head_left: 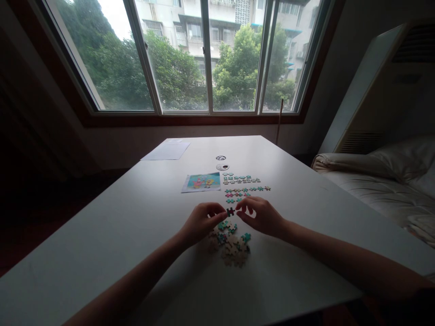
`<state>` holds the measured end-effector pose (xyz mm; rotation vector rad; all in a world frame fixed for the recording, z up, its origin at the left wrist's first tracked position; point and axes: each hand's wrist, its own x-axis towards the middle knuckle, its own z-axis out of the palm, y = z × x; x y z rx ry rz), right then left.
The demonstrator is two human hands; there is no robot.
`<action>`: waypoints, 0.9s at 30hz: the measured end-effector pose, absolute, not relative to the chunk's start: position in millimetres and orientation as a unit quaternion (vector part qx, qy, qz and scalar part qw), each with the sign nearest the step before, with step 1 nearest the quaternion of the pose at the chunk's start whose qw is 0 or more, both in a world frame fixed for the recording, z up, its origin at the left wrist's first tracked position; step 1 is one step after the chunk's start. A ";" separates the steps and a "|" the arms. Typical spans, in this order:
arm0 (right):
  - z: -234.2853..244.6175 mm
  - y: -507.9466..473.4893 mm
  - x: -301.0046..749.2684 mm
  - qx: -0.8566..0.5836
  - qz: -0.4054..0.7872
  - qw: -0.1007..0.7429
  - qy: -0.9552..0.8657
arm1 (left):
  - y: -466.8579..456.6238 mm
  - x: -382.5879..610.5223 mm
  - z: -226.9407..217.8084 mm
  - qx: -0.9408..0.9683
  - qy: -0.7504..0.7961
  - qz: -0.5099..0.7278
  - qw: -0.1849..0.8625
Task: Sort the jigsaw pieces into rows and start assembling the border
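Note:
My left hand [205,220] pinches a dark jigsaw puzzle piece [230,212] between thumb and fingertips, held above the table. Just right of that piece is my right hand [260,214], its curved fingers and thumb apart with nothing visible between them. Below both hands lies a loose heap of puzzle pieces [234,246], some teal side up and others showing plain backs. Beyond the hands, several short rows of puzzle pieces [238,190] lie spread out. A colourful picture sheet [203,182] with cartoon figures on blue lies left of the rows.
The white table [136,226] stretches toward the window. Two small round discs [222,167] lie past the rows, and a pale paper sheet [166,150] sits at the far left corner. A padded light-coloured sofa [367,176] stands to the right, with a thin stick [279,122] by the wall.

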<state>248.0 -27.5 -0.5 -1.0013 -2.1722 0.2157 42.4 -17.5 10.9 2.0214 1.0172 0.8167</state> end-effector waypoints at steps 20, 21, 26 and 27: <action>3.0 -28.6 251.0 -0.298 -0.078 0.338 -0.889 | -17.5 42.5 6.4 0.769 0.379 0.309 0.411; 3.3 -28.8 251.0 -0.295 -0.079 0.339 -0.890 | -17.5 42.7 6.4 0.768 0.379 0.310 0.413; 5.0 -28.2 251.5 -0.291 -0.087 0.340 -0.890 | -18.1 43.1 7.3 0.774 0.377 0.309 0.404; 5.7 -27.4 252.5 -0.291 -0.090 0.341 -0.889 | -18.3 42.8 7.6 0.778 0.378 0.307 0.395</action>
